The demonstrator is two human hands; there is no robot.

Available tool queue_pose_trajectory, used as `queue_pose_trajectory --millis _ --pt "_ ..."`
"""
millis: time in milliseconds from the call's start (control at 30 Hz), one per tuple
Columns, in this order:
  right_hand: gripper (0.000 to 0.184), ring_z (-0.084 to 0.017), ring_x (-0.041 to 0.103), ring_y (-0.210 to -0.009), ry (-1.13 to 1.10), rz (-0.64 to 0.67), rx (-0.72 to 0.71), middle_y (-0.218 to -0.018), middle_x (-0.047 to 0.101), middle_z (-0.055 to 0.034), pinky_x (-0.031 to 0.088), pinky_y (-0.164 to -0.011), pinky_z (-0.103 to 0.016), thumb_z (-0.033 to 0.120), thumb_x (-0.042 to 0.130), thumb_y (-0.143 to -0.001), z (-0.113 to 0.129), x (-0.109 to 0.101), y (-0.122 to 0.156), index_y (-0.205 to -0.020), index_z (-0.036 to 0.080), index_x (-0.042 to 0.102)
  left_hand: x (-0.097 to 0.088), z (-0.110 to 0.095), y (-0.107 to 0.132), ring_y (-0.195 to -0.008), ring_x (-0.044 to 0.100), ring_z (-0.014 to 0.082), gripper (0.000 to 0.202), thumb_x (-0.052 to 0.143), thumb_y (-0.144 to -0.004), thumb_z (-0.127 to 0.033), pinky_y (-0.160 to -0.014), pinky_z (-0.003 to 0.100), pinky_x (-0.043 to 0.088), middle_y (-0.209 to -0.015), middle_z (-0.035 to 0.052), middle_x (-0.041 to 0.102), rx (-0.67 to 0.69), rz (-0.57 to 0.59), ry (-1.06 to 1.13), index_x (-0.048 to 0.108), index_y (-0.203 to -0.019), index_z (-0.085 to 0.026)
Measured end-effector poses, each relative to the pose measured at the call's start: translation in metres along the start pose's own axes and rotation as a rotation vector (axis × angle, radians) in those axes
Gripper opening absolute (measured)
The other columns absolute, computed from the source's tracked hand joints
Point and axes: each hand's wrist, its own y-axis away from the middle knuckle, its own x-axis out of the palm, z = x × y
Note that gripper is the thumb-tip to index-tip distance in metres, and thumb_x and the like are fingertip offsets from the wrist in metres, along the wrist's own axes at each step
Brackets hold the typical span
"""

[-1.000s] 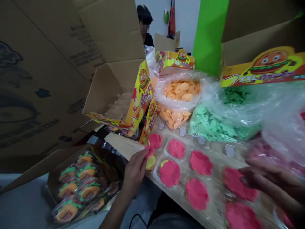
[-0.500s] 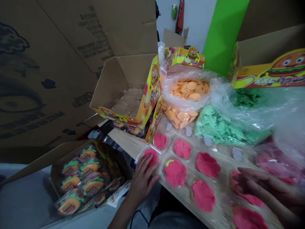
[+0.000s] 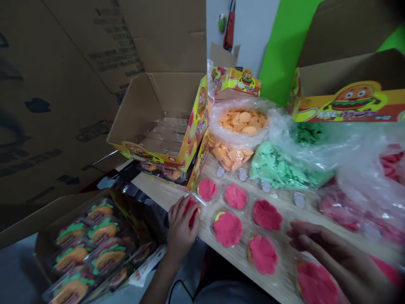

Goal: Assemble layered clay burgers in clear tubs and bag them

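Clear plastic trays stand in rows on the wooden table, each holding a pink wavy-edged, flower-shaped piece (image 3: 228, 229). My left hand (image 3: 182, 226) is at the leftmost tray, its fingers and thumb curled around a pink piece (image 3: 190, 211). Part of that piece is hidden under the fingers. Over the trays at the right, my right hand (image 3: 337, 253) is held with its fingers stretched out and the thumb apart, nothing visible in it. Just below it lies another pink piece (image 3: 316, 283). Yellow edges show under some pieces.
Behind the trays stand plastic bags of orange discs (image 3: 243, 120), light green pieces (image 3: 278, 169) and pink pieces (image 3: 344, 207). An open display box (image 3: 148, 152) is at the left, another (image 3: 351, 103) at the right. A lower carton (image 3: 44, 249) holds several packed toy-like burgers.
My left hand's fingers have curled more closely around the pink piece. My right hand remains over the right-hand trays, its fingers still extended. The camera view has shifted slightly.
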Motion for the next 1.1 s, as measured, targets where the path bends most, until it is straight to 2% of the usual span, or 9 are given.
queue_pose_trajectory --millis 167,200,300,467,633,767,900,1000,1100 --pt "0.023 -0.019 0.065 -0.087 0.334 -0.057 -0.331 -0.098 0.067 -0.0055 0.056 -0.070 -0.029 0.030 0.046 -0.085 0.025 0.050 -0.002 -0.101 0.024 0.061 0.006 -0.008 -0.001 -0.122 0.038 0.0275 0.031 0.046 -0.083 -0.022 -0.100 0.052 0.028 -0.125 0.0108 0.053 0.092 -0.015 -0.052 0.056 -0.113 -0.020" --pt "0.023 -0.020 0.064 -0.089 0.402 -0.056 -0.473 -0.099 0.066 -0.0062 0.055 -0.074 -0.032 0.025 0.045 -0.085 0.027 0.065 -0.004 -0.101 0.023 0.061 0.006 -0.012 -0.001 -0.124 0.037 0.0282 0.032 0.048 -0.083 -0.022 -0.101 0.054 0.025 -0.126 0.0117 0.052 0.108 -0.028 -0.065 0.055 -0.114 -0.019" --pt "0.023 -0.024 0.062 -0.088 0.580 -0.165 -0.669 -0.096 0.066 -0.0092 0.053 -0.076 -0.042 0.017 0.043 -0.084 0.021 0.102 -0.011 -0.095 0.018 0.063 0.004 -0.029 -0.004 -0.124 0.035 0.0293 0.030 0.050 -0.081 -0.020 -0.102 0.056 0.022 -0.126 0.0107 0.050 0.166 -0.021 -0.080 0.059 -0.109 -0.022" --pt "0.028 -0.023 0.060 -0.093 0.640 -0.184 -0.736 -0.100 0.066 -0.0076 0.049 -0.084 -0.044 0.011 0.038 -0.086 0.007 0.121 -0.018 -0.099 0.016 0.063 0.004 -0.060 -0.015 -0.121 0.037 0.0321 0.026 0.050 -0.081 -0.022 -0.098 0.057 0.029 -0.128 0.0109 0.049 0.159 0.109 -0.105 0.061 -0.105 -0.021" --pt "0.024 -0.021 0.060 -0.095 0.592 -0.226 -0.766 -0.100 0.067 -0.0027 0.047 -0.087 -0.041 0.019 0.041 -0.088 0.008 0.123 -0.019 -0.100 0.018 0.062 0.015 -0.059 -0.013 -0.120 0.039 0.0304 0.024 0.050 -0.079 -0.021 -0.099 0.053 0.027 -0.123 0.0136 0.052 0.268 0.006 -0.106 0.059 -0.102 -0.018" --pt "0.024 -0.018 0.058 -0.099 0.531 -0.167 -0.702 -0.107 0.064 -0.0017 0.047 -0.089 -0.035 0.021 0.046 -0.086 0.023 0.083 -0.038 -0.105 0.022 0.060 0.029 -0.041 -0.007 -0.118 0.040 0.0285 0.031 0.052 -0.077 -0.022 -0.102 0.047 0.023 -0.123 0.0133 0.053 0.408 -0.055 -0.083 0.056 -0.108 -0.018" --pt "0.028 -0.017 0.055 -0.105 0.446 -0.264 -0.535 -0.111 0.061 -0.0071 0.044 -0.092 -0.034 0.018 0.043 -0.086 0.039 -0.007 -0.098 -0.108 0.017 0.059 0.032 -0.036 -0.019 -0.115 0.044 0.0275 0.027 0.047 -0.080 -0.022 -0.098 0.048 0.030 -0.121 0.0115 0.054 0.417 -0.023 -0.016 0.055 -0.106 -0.021" --pt "0.022 -0.019 0.055 -0.103 0.415 -0.399 -0.394 -0.107 0.061 -0.0094 0.042 -0.092 -0.040 0.019 0.044 -0.088 0.038 -0.069 -0.170 -0.102 0.013 0.059 0.028 -0.055 -0.042 -0.114 0.047 0.0254 0.024 0.046 -0.081 -0.023 -0.093 0.045 0.039 -0.119 0.0103 0.055 0.443 -0.039 0.061 0.057 -0.102 -0.022" --pt "0.020 -0.015 0.059 -0.087 0.362 -0.446 -0.262 -0.098 0.061 -0.0052 0.049 -0.077 -0.035 0.026 0.051 -0.086 0.029 -0.106 -0.236 -0.098 0.012 0.058 0.023 -0.086 -0.065 -0.110 0.052 0.0212 0.017 0.050 -0.081 -0.025 -0.088 0.035 0.046 -0.113 0.0059 0.060 0.490 -0.107 0.167 0.060 -0.095 -0.023"
